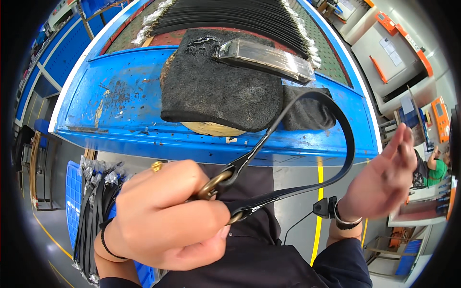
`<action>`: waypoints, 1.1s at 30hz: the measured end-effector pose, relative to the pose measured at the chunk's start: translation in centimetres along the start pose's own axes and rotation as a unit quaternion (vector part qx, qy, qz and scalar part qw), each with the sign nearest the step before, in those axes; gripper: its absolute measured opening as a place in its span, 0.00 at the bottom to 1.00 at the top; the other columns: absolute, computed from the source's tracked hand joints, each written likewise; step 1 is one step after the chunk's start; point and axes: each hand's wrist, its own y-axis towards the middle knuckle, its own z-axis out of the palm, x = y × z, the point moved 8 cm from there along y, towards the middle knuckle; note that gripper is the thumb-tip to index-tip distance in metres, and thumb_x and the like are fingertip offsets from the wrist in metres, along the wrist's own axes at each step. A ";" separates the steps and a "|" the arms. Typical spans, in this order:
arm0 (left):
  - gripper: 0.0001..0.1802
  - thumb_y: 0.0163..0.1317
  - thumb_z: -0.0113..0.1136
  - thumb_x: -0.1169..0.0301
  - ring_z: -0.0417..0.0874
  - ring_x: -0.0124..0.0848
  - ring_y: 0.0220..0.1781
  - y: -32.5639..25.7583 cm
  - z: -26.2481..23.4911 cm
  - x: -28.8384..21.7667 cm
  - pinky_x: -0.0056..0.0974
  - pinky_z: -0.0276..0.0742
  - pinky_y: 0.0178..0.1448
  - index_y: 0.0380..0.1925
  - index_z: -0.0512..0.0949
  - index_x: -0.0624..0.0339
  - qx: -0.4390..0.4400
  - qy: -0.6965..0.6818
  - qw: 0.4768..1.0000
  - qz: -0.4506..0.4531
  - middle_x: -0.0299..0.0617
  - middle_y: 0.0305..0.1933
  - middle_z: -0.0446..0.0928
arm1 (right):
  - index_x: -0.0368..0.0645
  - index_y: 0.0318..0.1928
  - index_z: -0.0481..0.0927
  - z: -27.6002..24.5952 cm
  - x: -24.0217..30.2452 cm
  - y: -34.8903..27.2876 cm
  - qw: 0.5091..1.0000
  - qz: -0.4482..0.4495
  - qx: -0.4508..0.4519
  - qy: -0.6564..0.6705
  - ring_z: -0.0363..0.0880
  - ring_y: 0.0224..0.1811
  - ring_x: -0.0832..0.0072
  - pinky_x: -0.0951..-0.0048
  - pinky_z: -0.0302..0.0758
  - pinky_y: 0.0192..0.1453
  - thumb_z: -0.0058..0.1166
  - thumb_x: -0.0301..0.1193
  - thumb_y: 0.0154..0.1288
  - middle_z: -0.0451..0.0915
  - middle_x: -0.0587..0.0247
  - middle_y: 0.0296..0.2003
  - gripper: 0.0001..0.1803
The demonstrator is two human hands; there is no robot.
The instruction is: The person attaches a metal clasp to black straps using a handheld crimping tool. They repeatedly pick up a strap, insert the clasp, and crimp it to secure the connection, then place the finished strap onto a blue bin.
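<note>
My left hand (165, 216) is closed around the ends of a black strap (349, 139), a bag-handle type with brass-coloured rings (213, 186) at its ends. The strap bows out to the right in a loop, its end parts shiny. My right hand (384, 180) is raised just right of the loop, apart from it, with fingers stretched out, dark-stained and slightly blurred. Beyond the strap, a black cloth (221, 86) covers a round yellowish base (213, 128). A long clear box (266, 60) lies tilted across the cloth, and a smaller folded black cloth (307, 113) sits beside it.
The blue worktable (120, 91) has a raised white rim. At its far side lie many black straps (225, 17) in rows, ends wrapped in clear plastic. A blue basket (73, 192) of wrapped straps stands at lower left. At right, a person in green (436, 170) is near machines.
</note>
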 end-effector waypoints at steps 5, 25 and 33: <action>0.09 0.28 0.61 0.74 0.63 0.30 0.16 -1.4 -0.8 0.3 0.32 0.54 0.19 0.17 0.74 0.56 -0.014 0.029 0.998 0.045 0.37 0.18 0.64 | 0.35 0.52 0.70 0.9 -9.5 -1.8 0.971 0.231 0.036 -0.060 0.68 0.57 0.63 0.64 0.57 0.65 0.36 0.36 0.67 0.70 0.49 0.53 0.21; 0.09 0.28 0.61 0.72 0.64 0.32 0.16 -1.4 0.2 -0.4 0.34 0.56 0.20 0.17 0.74 0.55 0.005 0.073 0.991 0.116 0.36 0.19 0.63 | 0.61 0.38 0.81 8.4 3.2 -1.4 0.934 0.015 0.352 -0.064 0.70 0.44 0.66 0.43 0.53 0.65 0.33 0.59 0.61 0.75 0.73 0.29 0.26; 0.09 0.28 0.60 0.73 0.65 0.31 0.16 -1.4 0.1 -0.2 0.33 0.56 0.20 0.17 0.74 0.54 -0.003 0.068 0.992 0.105 0.35 0.19 0.64 | 0.66 0.40 0.82 9.7 4.1 -1.6 0.922 -0.030 0.379 -0.066 0.69 0.45 0.70 0.43 0.52 0.66 0.34 0.62 0.57 0.72 0.77 0.27 0.26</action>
